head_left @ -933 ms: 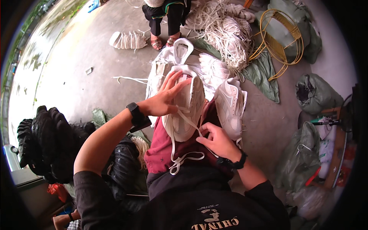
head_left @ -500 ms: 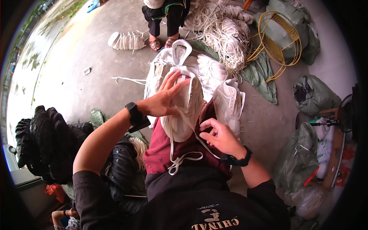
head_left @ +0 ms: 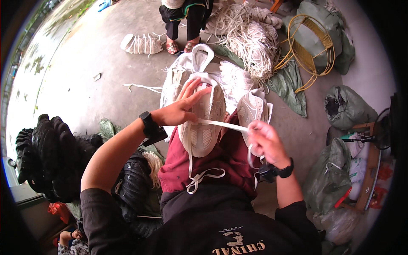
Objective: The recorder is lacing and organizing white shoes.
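Observation:
A white sneaker (head_left: 199, 142) lies across my lap, its toe toward me. My left hand (head_left: 180, 111) grips it from the left, fingers over the tongue and opening, thumb near the lower eyelets. My right hand (head_left: 268, 143), to the right of the shoe, pinches a white shoelace (head_left: 225, 124) that runs taut from the lower eyelets. The lace's loose tail hangs below that hand. Another part of the lace drops from the shoe's left side and curls in a loop on my dark red shorts (head_left: 176, 163). A second white sneaker (head_left: 251, 109) sits beyond my right knee.
More white shoes (head_left: 200, 57) lie on a pile ahead, beside a heap of white laces (head_left: 255, 40). A yellow metal frame chair (head_left: 312, 42) lies at the far right. Black bundles (head_left: 53, 157) stand left, green sacks (head_left: 329, 176) right. A person's sandalled feet (head_left: 172, 47) are ahead.
My right hand has taken hold of the lace and drawn it out to the right, from slack to taut. My left hand and the shoe have stayed in place.

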Tool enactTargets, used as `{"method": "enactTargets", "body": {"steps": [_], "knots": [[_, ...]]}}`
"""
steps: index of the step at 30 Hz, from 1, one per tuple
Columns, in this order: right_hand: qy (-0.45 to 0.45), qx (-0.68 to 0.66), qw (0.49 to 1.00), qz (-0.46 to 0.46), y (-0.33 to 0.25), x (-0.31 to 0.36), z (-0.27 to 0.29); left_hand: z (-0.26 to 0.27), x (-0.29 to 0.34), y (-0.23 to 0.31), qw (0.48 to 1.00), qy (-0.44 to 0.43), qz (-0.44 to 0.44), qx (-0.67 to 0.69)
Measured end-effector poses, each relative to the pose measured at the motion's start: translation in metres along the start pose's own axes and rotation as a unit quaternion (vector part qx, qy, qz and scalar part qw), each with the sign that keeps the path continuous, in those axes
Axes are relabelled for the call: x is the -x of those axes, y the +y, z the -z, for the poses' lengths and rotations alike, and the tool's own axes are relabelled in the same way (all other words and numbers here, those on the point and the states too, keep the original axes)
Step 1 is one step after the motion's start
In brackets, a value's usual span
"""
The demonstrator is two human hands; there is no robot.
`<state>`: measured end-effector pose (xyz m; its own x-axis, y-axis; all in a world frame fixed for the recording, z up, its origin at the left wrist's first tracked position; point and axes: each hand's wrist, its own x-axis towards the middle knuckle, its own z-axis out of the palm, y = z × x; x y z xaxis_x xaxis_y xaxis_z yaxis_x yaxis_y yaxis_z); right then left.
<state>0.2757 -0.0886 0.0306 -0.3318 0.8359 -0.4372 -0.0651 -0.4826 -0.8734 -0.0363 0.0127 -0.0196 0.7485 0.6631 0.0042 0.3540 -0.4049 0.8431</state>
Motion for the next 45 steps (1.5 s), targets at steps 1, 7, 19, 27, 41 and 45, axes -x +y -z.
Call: {"method": "enactTargets", "body": {"steps": [1,7,19,27,41,45], "knots": [[0.032,0.010,0.999,0.029,-0.006,0.000,0.007,0.001,0.001,0.000,1.000,0.001,0.001,0.000],[0.098,0.194,0.964,0.151,-0.038,0.000,0.053,0.003,0.001,0.002,1.000,-0.019,0.002,0.004],[0.236,0.433,0.840,0.227,-0.046,0.001,0.141,0.000,-0.014,0.005,0.999,-0.009,-0.020,-0.044],[0.294,0.550,0.756,0.197,-0.024,0.022,0.239,-0.017,-0.046,0.000,0.998,0.014,-0.044,-0.040],[0.554,0.525,0.633,0.129,0.018,0.165,0.427,-0.048,-0.094,0.022,0.999,-0.004,-0.030,0.011],[0.608,0.569,0.539,0.129,0.039,0.218,0.470,-0.055,-0.101,0.026,0.998,-0.010,-0.057,-0.014]]}}
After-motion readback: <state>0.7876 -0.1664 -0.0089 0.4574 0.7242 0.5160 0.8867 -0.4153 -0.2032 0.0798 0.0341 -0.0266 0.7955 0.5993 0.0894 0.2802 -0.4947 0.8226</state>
